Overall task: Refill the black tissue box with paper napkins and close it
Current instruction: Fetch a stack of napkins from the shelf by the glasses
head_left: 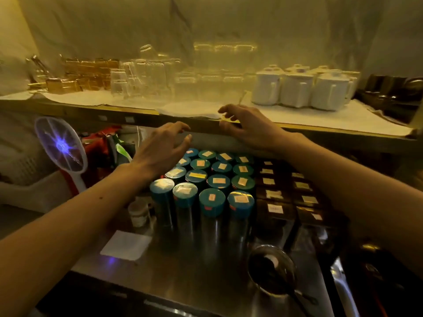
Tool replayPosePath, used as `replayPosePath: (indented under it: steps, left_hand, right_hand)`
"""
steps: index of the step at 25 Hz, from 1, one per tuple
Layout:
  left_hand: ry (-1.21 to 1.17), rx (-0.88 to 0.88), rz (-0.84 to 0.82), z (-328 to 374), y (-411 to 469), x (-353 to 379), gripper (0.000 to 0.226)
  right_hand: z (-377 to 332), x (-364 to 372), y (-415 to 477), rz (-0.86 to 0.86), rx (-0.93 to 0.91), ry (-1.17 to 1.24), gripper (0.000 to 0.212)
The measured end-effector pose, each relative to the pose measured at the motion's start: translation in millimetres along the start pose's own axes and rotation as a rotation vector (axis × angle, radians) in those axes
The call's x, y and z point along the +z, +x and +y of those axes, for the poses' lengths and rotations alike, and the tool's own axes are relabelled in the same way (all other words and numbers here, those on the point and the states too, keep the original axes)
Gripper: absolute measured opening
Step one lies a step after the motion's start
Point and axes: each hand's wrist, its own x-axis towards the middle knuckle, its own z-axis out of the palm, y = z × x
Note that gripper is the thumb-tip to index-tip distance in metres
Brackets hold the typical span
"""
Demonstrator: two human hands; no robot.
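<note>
From the head camera, both bare arms reach forward over a steel counter (178, 282): the left hand (160, 152) hovers with fingers spread and holding nothing above a block of teal-lidded canisters (206, 184), while the right hand (247, 126) rests with loosely opened fingers at the front edge of the upper shelf (114, 108), touching a flat stack of white paper napkins (190, 109) that lies there. The black tissue box cannot be made out anywhere; white jugs (304, 88) and clear glasses (142, 78) stand further back on that shelf, and a single white napkin (126, 245) lies on the counter near the left forearm
</note>
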Motion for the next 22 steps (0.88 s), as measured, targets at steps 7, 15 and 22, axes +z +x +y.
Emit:
replayPosePath:
  steps: [7, 15, 22]
  left_hand:
    - [0.112, -0.1, 0.036, -50.8, 88.2, 16.9, 0.041]
    - [0.135, -0.167, -0.125, -96.8, 129.7, 8.1, 0.048]
    - [-0.031, -0.145, -0.27, -121.4, 135.6, -15.9, 0.04]
  right_hand:
    - [86.1, 9.1, 113.4, -0.095, -0.052, 0.03, 0.043]
    - [132.7, 19.7, 173.5, -0.367, 0.08, 0.102, 0.048]
    - [141.8, 19.8, 188.5, -0.427, 0.032, 0.257, 0.036]
